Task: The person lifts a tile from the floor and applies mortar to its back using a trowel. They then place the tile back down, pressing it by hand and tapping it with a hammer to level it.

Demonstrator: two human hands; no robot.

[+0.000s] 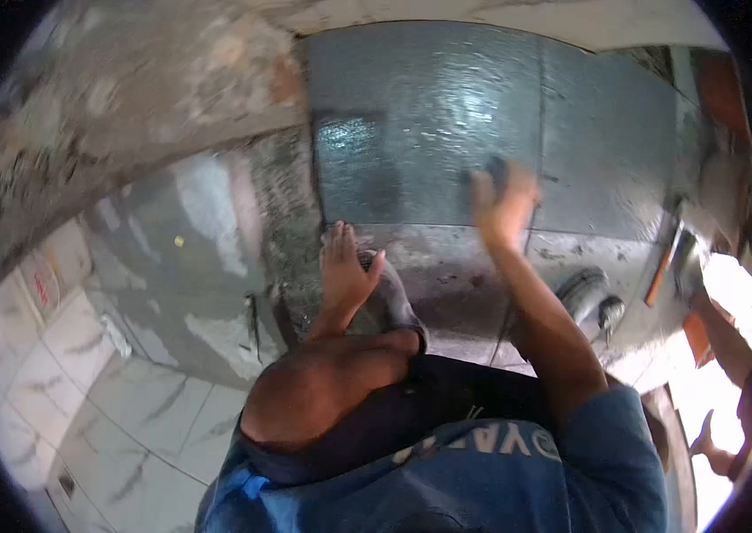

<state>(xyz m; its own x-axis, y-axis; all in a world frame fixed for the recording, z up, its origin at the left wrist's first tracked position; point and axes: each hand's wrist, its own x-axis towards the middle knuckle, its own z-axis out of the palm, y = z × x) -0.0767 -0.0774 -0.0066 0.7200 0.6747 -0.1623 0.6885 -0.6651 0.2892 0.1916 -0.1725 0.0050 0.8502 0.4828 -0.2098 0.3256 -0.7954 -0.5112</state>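
Observation:
My left hand (340,274) is open, its fingers stretched out flat by the near left edge of a wet dark grey floor tile (420,80). Farther right, my right hand (507,206) is closed around a small dark sponge-like pad (497,171) and presses near the tile's surface. Motion blurs this hand, so the pad's exact kind is hard to make out. Water shines across the tile, and a joint separates it from a second grey tile (607,142) on the right.
A hammer (665,258) with an orange handle lies at the right. My shoe (389,298) stands on a dusty strip beside my left hand. Another person's limb (731,338) shows at the far right. Rough wall (145,98) borders the left; a thin dark tool (252,324) lies below it.

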